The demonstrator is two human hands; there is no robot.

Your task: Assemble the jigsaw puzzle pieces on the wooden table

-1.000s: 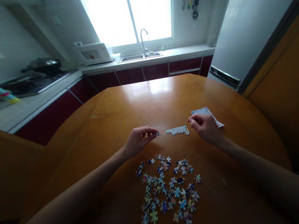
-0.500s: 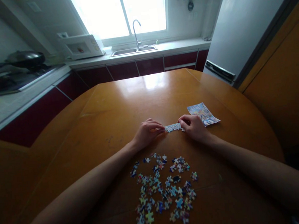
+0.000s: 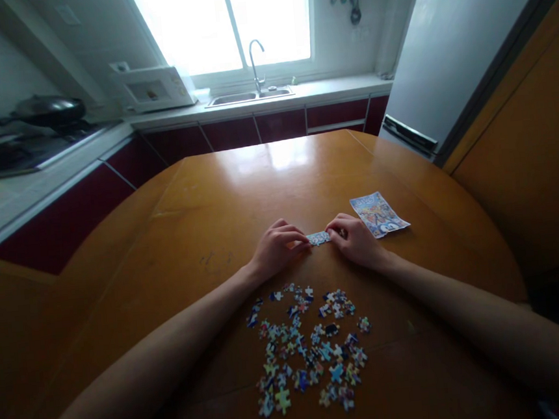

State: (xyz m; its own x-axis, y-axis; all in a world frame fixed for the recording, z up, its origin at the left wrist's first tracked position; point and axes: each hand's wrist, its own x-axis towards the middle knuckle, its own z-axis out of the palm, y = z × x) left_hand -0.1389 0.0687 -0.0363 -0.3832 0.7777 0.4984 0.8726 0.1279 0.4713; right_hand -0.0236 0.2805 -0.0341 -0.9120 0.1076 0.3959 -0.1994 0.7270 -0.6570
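Note:
A short joined strip of pale blue puzzle pieces (image 3: 318,238) lies on the brown wooden table (image 3: 239,200). At its left end rest the fingertips of my left hand (image 3: 282,245), closed together on it. My right hand (image 3: 355,239) has its thumb and fingers pinched at the right end, covering that part of the strip. Nearer to me, many loose puzzle pieces (image 3: 299,351) lie scattered in a broad patch. A printed picture sheet (image 3: 380,215) lies just beyond my right hand, slightly creased.
Beyond the table runs a counter with a sink (image 3: 250,96), a faucet (image 3: 254,65) and a white microwave (image 3: 156,90). A dark pan (image 3: 48,111) sits on the stove at left. A grey refrigerator (image 3: 465,43) stands at right.
My right hand has moved left along the strip, hiding more of its right end. My left hand stays at the left end. The view has shifted slightly.

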